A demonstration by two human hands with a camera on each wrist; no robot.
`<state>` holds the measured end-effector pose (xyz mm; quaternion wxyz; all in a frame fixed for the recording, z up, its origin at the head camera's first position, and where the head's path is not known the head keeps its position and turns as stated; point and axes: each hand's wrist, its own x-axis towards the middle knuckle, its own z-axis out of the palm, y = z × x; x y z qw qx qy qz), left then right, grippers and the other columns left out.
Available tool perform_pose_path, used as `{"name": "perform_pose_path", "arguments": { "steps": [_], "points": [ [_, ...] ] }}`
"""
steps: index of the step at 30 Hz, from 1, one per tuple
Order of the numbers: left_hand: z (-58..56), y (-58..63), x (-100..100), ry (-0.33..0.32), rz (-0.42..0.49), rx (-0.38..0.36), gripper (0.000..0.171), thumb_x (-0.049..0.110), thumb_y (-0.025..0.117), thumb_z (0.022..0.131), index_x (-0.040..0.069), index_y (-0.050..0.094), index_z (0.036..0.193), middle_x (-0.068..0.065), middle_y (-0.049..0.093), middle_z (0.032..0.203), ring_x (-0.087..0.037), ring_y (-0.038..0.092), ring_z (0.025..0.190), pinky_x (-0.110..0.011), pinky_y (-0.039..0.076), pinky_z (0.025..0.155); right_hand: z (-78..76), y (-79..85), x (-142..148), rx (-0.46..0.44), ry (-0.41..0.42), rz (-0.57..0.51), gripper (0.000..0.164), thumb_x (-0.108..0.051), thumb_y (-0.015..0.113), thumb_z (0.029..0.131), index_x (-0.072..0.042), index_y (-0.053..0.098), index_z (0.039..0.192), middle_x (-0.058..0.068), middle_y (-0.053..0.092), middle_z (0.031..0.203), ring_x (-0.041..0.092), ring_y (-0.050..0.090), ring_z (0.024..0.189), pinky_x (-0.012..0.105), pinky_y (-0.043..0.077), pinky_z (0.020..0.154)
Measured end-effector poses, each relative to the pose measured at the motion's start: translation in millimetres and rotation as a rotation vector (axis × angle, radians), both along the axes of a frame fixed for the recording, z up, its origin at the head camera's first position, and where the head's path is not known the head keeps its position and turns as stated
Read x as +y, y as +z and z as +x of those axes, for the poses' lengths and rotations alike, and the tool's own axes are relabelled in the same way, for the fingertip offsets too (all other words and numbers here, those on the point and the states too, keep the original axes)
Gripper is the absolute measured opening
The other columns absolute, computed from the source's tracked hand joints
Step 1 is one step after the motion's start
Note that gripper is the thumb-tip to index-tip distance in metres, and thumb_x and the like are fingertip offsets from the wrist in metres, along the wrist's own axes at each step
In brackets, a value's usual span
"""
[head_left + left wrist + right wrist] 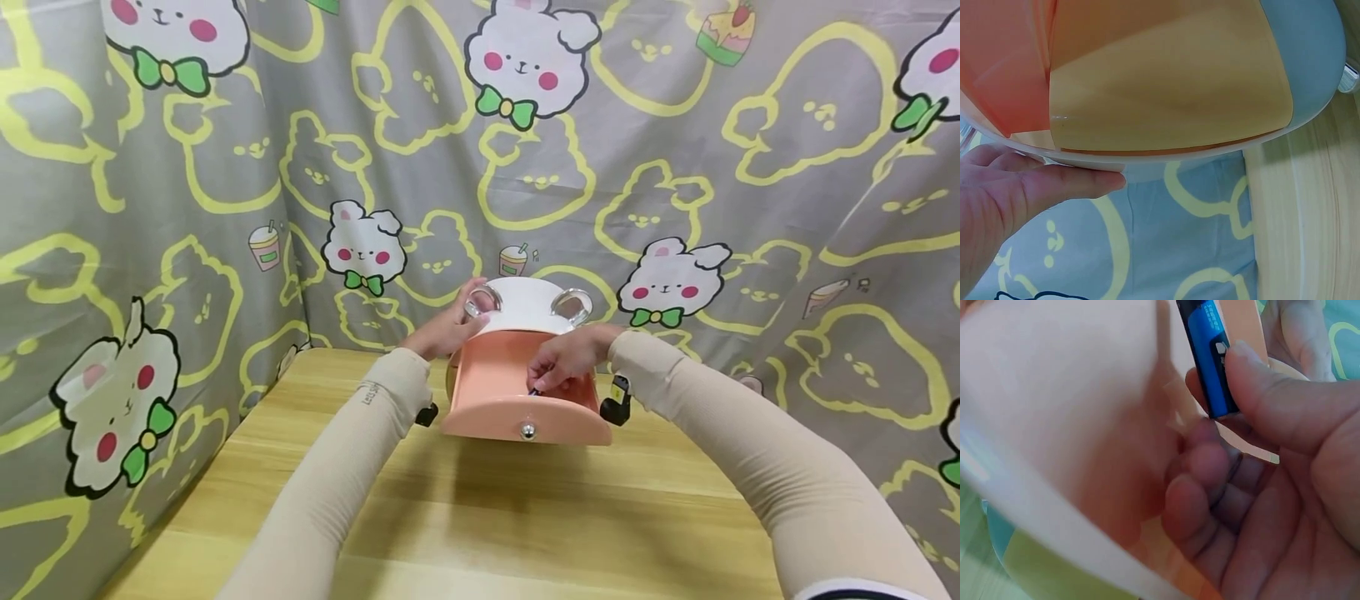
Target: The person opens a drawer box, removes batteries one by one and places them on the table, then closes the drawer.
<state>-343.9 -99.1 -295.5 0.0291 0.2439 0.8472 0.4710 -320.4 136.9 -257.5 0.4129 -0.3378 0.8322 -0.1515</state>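
Note:
A white box with silver loop ears [572, 307] has its pink drawer [528, 419] pulled out, a silver knob [528, 431] on the drawer's front. At the box's left side, by one ear, my left hand [450, 327] grips the edge. The left wrist view shows that hand [1029, 194] against the white rim [1210, 155]. Inside the drawer, my right hand [566, 360] pinches a blue and black battery [1211, 359] between thumb and finger. The other fingers of this right hand [1260, 506] are curled below it in the right wrist view.
Under the box is a light wooden table [510, 517]. A grey curtain [442, 183] with rabbit drawings hangs behind and along the sides. Black wrist-worn devices [617, 402] sit close to the drawer's sides.

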Motion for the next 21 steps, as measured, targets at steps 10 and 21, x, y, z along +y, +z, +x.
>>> {"name": "perform_pose_path", "arguments": {
  "steps": [10,21],
  "points": [
    [23.1,23.8,2.2,-0.032,0.001,-0.015,0.062,0.024,0.047,0.095,0.029,0.008,0.143,-0.020,0.053,0.092,-0.030,0.056,0.084,-0.040,0.049,0.071,3.8,2.6,1.4,0.027,-0.019,-0.106,0.009,-0.012,0.059,0.088,-0.007,0.061,0.096,0.006,0.061,0.082,0.014,0.056,0.068,0.025,0.047,0.060],
    [17.9,13.6,1.8,-0.004,-0.020,0.012,0.062,0.030,0.047,0.095,0.038,0.007,0.142,-0.017,0.054,0.091,-0.027,0.056,0.081,-0.037,0.049,0.070,9.0,2.0,2.8,0.073,-0.058,-0.125,0.008,-0.012,0.062,0.087,-0.004,0.060,0.089,0.008,0.063,0.080,0.016,0.060,0.068,0.030,0.050,0.062]
  ]
}}
